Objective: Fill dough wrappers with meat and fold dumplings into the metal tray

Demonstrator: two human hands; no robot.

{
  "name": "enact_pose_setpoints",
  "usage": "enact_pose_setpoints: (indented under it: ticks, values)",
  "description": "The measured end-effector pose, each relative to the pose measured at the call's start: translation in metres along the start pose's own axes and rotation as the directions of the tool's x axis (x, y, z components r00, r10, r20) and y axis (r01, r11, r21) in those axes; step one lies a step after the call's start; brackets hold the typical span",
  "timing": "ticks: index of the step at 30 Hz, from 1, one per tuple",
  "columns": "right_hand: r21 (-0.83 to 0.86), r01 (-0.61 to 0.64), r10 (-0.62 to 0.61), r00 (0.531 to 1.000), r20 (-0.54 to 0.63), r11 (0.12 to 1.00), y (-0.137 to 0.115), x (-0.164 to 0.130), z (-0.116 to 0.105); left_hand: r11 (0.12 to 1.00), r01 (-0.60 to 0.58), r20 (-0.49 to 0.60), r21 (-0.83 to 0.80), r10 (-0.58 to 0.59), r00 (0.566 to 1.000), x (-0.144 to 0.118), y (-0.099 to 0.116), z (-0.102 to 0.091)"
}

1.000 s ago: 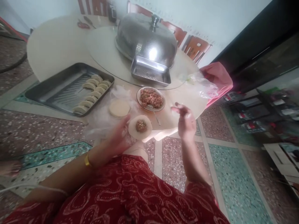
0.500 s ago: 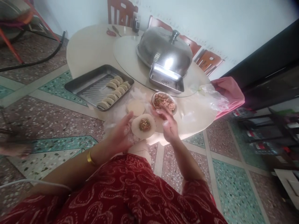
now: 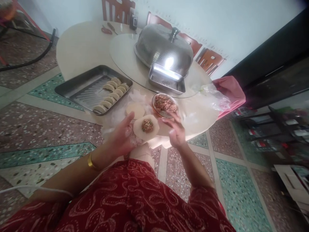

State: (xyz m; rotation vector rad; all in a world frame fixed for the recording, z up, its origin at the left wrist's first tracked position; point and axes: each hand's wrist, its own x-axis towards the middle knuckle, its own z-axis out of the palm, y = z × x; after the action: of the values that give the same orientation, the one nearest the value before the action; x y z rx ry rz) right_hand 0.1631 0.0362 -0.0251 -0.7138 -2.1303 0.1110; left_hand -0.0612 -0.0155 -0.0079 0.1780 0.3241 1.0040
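Right grip (image 3: 177, 131) had come from right of bowl (image 3: 153, 105) to its near rim, closer to dough wrapper (image 3: 138, 127). Wrapper sat in left grip (image 3: 122, 138), probably kept flat to centre filling (image 3: 147, 126). Left grip curled partly around wrapper, thumb up; right grip parted loosely, nothing visibly held. More dough (image 3: 135, 109) lay just beyond on plastic (image 3: 113, 120), seemingly against sticking. Tray (image 3: 80, 93) of folded dumplings (image 3: 108, 87) stood left on counter (image 3: 79, 48).

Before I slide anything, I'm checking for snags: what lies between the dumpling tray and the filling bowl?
In the head view, thin crumpled plastic and a pale dough round lie between the dumpling tray and the filling bowl.
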Motion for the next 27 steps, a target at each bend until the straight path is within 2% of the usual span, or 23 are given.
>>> enact_pose_setpoints:
  ticks: [2,3,5,7,10,14,18,21,23,25,26,27]
  values:
    - [-0.1,-0.123,0.11,0.987,-0.118,0.987,0.021,-0.007,-0.02,1.0,0.011,-0.028,0.008,-0.011,1.0,0.004,0.0,0.001]
    - [-0.163,-0.226,0.198,0.965,-0.173,0.96,0.035,-0.012,-0.033,1.0,0.018,-0.046,0.01,-0.018,0.999,0.006,-0.001,0.001]
    - [-0.282,-0.414,0.343,0.9,-0.27,0.865,0.066,-0.025,-0.06,1.0,0.015,-0.077,0.016,-0.013,0.997,0.01,-0.002,0.0]
    - [-0.39,-0.541,0.478,0.841,-0.252,0.745,0.097,-0.04,-0.083,0.999,0.011,-0.092,0.035,-0.007,0.996,0.014,-0.004,-0.001]
    - [-0.439,-0.571,0.536,0.817,-0.214,0.694,0.13,-0.059,-0.095,0.997,0.044,-0.067,0.061,-0.04,0.997,0.019,-0.008,-0.003]
    - [-0.458,-0.554,0.555,0.819,-0.147,0.695,0.149,-0.071,-0.084,0.996,0.05,-0.066,0.079,-0.045,0.997,0.022,-0.011,0.001]
    - [-0.45,-0.549,0.569,0.816,-0.104,0.705,0.15,-0.07,-0.082,0.994,0.051,-0.157,0.098,-0.035,0.987,0.023,-0.011,0.006]
    - [-0.399,-0.564,0.547,0.82,-0.168,0.723,0.137,-0.064,-0.089,0.994,0.059,-0.162,0.088,-0.044,0.986,0.024,-0.011,0.008]
    - [-0.272,-0.581,0.514,0.811,-0.279,0.768,0.118,-0.057,-0.088,0.996,0.052,-0.126,0.07,-0.042,0.991,0.024,-0.011,0.01]
    - [-0.05,-0.552,0.503,0.79,-0.351,0.832,0.09,-0.049,-0.079,0.997,0.056,-0.115,0.058,-0.049,0.992,0.023,-0.011,0.014]
    - [0.056,-0.511,0.494,0.789,-0.366,0.858,0.074,-0.045,-0.072,0.997,0.061,-0.121,0.057,-0.054,0.991,0.022,-0.01,0.016]
    - [0.134,-0.46,0.477,0.818,-0.32,0.878,0.057,-0.041,-0.063,0.996,0.064,-0.13,0.056,-0.056,0.99,0.022,-0.01,0.018]
